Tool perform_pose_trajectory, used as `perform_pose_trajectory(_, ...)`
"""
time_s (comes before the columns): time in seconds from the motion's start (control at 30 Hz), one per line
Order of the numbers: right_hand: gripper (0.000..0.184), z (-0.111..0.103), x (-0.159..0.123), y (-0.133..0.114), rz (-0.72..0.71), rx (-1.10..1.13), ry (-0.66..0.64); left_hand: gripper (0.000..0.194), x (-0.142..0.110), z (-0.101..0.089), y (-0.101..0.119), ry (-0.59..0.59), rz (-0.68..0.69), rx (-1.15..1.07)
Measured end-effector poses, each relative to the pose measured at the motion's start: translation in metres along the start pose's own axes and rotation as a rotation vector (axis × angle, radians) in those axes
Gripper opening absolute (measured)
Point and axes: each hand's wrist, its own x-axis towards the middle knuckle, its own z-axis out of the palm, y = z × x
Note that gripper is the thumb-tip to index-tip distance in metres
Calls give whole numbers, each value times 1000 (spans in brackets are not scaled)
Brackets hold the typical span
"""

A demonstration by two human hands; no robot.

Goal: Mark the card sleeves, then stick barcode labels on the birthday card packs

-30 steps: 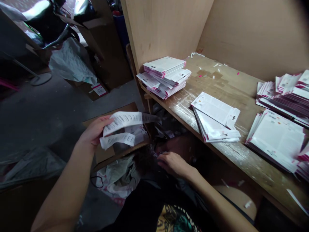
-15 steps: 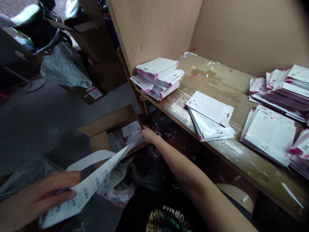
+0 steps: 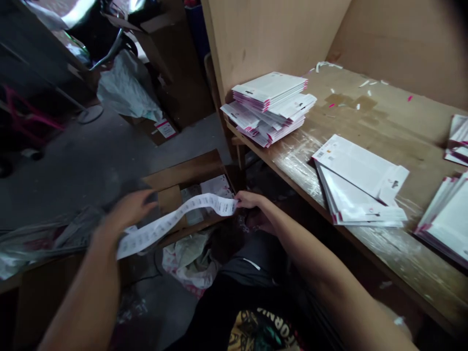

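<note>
A long white strip of printed labels (image 3: 170, 221) curves across the open cardboard box (image 3: 179, 171). My right hand (image 3: 250, 200) pinches its far end between thumb and fingers, beside the box's right edge. A small dark loop below this hand is too unclear to name. My left hand (image 3: 131, 209) is over the left side of the box, blurred, with thumb and fingers apart. The near part of the strip passes by its wrist and does not appear gripped. Inside the box lie white printed packets (image 3: 215, 185) and clear plastic.
On the wooden table (image 3: 292, 170) at right stand a tall stack of white-and-pink packets (image 3: 270, 90), a smaller fanned pile (image 3: 361, 180) and more stacks at the right edge. A crumpled bag (image 3: 193, 258) lies below the box. Larger cartons (image 3: 183, 63) stand behind.
My left hand has let go of the strip and moved forward and right towards the box. The strip now curves more loosely from my right hand. The view has shifted left.
</note>
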Motion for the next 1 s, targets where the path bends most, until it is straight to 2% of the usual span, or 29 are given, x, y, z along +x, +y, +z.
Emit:
perform_pose_trajectory(0.03,9,-2,1,0,-23,32,-22,49,22,22,21,-40,92,-27)
perform_pose_trajectory(0.1,10,-5,1,0,-57,93,-44,61,63,70,70,-184,409,-137)
perform_pose_trajectory(0.13,11,-5,0,1,-66,121,-44,62,79,92,94,-281,519,-190)
perform_pose_trajectory(0.2,15,-5,-5,5,-71,176,-21,43,104,129,132,-520,580,-264)
perform_pose_trajectory(0.27,22,-4,-11,10,-65,233,27,27,118,152,150,-628,590,-297)
perform_pose_trajectory(0.3,27,-3,-14,14,-62,263,53,28,122,159,151,-647,586,-311)
perform_pose_trajectory(0.43,48,-1,-22,24,-69,376,115,41,124,168,136,-636,561,-381)
perform_pose_trajectory(0.53,55,1,-24,26,-90,439,134,45,119,169,127,-611,535,-436)
perform_pose_trajectory(0.83,62,3,-29,14,-152,567,209,49,112,160,129,-554,506,-533)
perform_pose_trajectory(1.0,61,-3,-41,0,-180,573,214,53,108,151,132,-596,543,-576)
